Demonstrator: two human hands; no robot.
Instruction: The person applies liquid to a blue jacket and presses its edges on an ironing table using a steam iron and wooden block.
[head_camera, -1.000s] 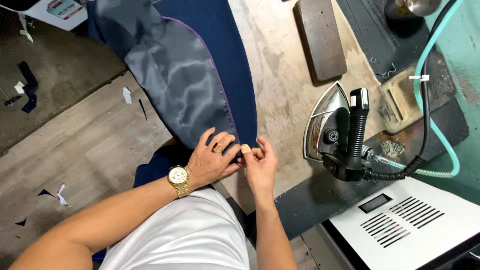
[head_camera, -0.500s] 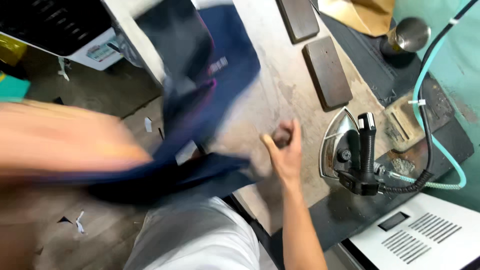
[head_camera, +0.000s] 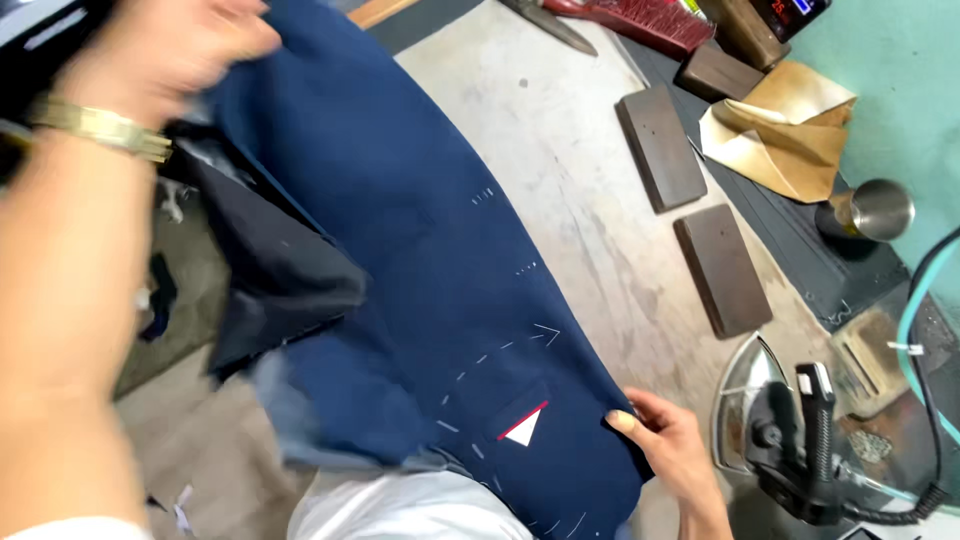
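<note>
My left hand, raised and blurred, seems closed on the top of the navy garment panel. The panel is spread across the pressing table. My right hand pinches its lower edge. I judge this is the laying-out step; smoothing needs care, because the iron stands just beside, while the wooden blocks leave open room.

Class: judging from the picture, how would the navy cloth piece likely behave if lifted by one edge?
The navy cloth probably flops: it drapes and folds between the left hand and right hand. It likely feels light and would not roll.
</note>
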